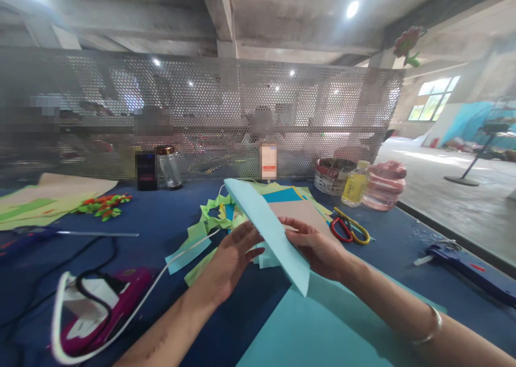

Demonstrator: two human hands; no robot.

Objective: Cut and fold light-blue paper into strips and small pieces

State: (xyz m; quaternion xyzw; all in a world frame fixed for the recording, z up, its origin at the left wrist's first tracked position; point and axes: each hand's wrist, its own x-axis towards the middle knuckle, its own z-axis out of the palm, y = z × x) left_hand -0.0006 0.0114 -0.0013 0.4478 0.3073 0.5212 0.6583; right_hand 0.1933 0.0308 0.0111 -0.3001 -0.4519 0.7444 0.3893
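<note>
A folded light-blue sheet of paper (278, 238) is held up at a slant above the table. My right hand (320, 249) grips its right side, thumb in front and the other fingers partly behind. On the opposite side, the fingers of my left hand (229, 257) are bent against the paper's left edge, their tips partly hidden. Below the right forearm lies a larger teal sheet (322, 324). Behind the folded paper are a pinkish-tan sheet (302, 215), a blue sheet (282, 195) and crumpled green paper strips (207, 212).
Scissors (358, 230) lie right of the papers, and a blue glue gun (471, 267) farther right. A yellow bottle (355, 184), a pink jug (385, 187) and a basket (328, 179) stand behind. At left are a magenta power strip (129, 297) with cables and a glass bottle (171, 168).
</note>
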